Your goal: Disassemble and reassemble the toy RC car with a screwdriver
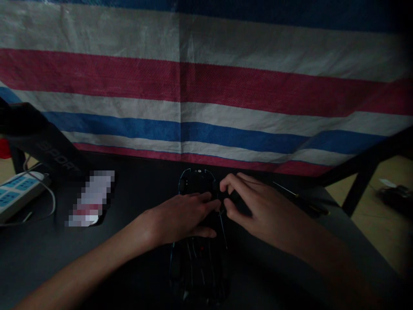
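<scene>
A dark toy-car-like object with thin blue edges lies lengthwise on the black table, its far end towards the striped sheet. Across its middle rests my left hand, palm down, fingers apart and reaching to the object's right edge. Just right of the object is my right hand, its fingers curled with a gap between thumb and forefinger; whether something small is between them is too dark to make out. A screwdriver with a thin metal shaft lies on the table beyond my right hand.
A white power strip with a cable lies at the left edge, near a dark bottle-like object marked SPORT. A blurred-out item is on the table. The striped sheet hangs behind.
</scene>
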A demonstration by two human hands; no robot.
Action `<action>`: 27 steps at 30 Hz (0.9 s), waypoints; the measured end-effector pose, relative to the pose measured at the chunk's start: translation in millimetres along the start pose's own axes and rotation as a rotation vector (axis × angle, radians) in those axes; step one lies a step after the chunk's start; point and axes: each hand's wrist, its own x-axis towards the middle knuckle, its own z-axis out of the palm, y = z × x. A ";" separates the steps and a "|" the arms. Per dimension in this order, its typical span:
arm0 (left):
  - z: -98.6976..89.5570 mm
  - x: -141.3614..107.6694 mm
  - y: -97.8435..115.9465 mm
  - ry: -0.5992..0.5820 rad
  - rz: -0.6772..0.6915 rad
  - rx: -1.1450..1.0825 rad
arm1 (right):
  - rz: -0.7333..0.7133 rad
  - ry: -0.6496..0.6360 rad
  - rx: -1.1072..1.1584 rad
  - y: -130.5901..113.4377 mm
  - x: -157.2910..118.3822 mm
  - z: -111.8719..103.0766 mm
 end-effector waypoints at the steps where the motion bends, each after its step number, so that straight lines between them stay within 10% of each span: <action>1: 0.2 0.1 -0.4 0.002 0.004 -0.002 | 0.022 -0.021 -0.007 -1.0 -0.4 -1.0; 27: 1.1 -2.9 2.9 0.039 0.016 0.025 | -0.015 -0.092 0.016 -10.6 -7.4 -3.1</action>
